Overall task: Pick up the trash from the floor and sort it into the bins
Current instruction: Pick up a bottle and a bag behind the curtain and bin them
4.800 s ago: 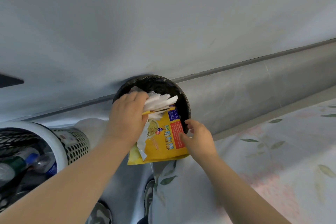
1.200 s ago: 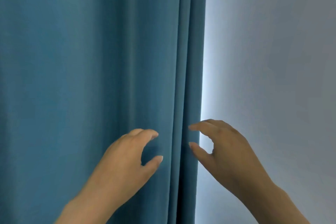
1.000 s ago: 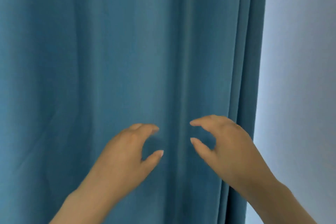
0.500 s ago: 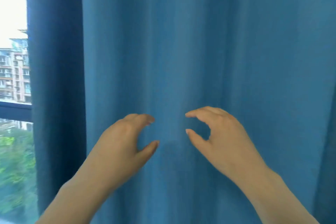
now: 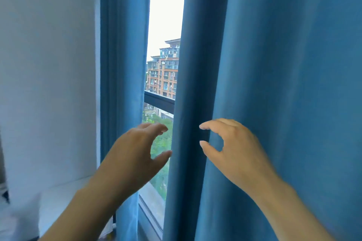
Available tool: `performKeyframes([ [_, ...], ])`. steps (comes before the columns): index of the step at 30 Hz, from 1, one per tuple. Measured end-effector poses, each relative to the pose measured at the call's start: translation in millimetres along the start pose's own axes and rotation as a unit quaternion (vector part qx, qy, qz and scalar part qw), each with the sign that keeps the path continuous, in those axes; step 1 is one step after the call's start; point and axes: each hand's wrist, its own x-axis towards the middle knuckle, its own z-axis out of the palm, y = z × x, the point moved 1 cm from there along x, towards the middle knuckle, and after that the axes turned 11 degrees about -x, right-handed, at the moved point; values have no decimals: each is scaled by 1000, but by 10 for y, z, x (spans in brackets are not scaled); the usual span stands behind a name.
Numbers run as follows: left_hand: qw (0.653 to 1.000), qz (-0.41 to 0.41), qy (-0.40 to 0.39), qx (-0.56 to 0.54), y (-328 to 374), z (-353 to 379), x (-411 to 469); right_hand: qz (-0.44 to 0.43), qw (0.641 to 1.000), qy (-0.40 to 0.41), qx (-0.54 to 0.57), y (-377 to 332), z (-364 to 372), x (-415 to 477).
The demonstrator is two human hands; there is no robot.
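Observation:
No trash and no bin is in view. My left hand (image 5: 135, 152) is raised at mid-height in front of the gap between two curtains, its fingers loosely curled and holding nothing. My right hand (image 5: 229, 146) is raised beside it, in front of the right blue curtain (image 5: 284, 84), with thumb and forefinger apart and nothing between them. The two hands are a short distance apart and touch nothing that I can see.
A narrower blue curtain (image 5: 121, 64) hangs left of the gap, where a window (image 5: 164, 64) shows buildings and trees. A white wall (image 5: 49, 64) fills the left. A white ledge or surface (image 5: 58, 197) lies low on the left.
The view has swung left along the curtain: the wall on the right is gone, and the window gap and left wall have come in. Both hands keep the same raised, empty pose.

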Motion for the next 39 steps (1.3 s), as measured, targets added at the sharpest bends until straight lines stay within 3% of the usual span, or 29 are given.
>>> performKeyframes([
  [16, 984, -159, -28, 78, -1103, 202, -522, -104, 985, -99, 98, -528, 1323, 178],
  [39, 935, -271, -228, 1, -3959, 867, -513, -3, 942, -334, 28, -1504, 4009, 530],
])
